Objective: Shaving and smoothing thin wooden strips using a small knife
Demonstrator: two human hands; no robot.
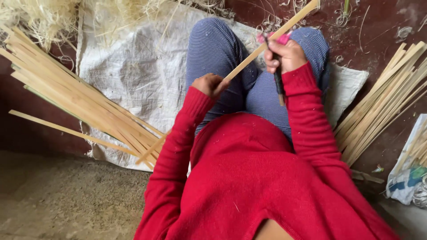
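Dark reddish floor (382, 26) with a white woven sack (138, 75) spread under the person's striped-trouser legs; bamboo strip (249, 60) runs diagonally across the lap, top end pointing up-right past the frame edge, low end down-left by the left pile of strips (75, 100); left hand (210, 84) pinches it mid-length, right hand (287, 55) is fisted around a dark-handled knife (278, 82), blade probably against the strip, hard to see under the fingers; another bundle of strips (382, 106) lies right; pale shavings (40, 15) top left; red sweater hides the lower lap.
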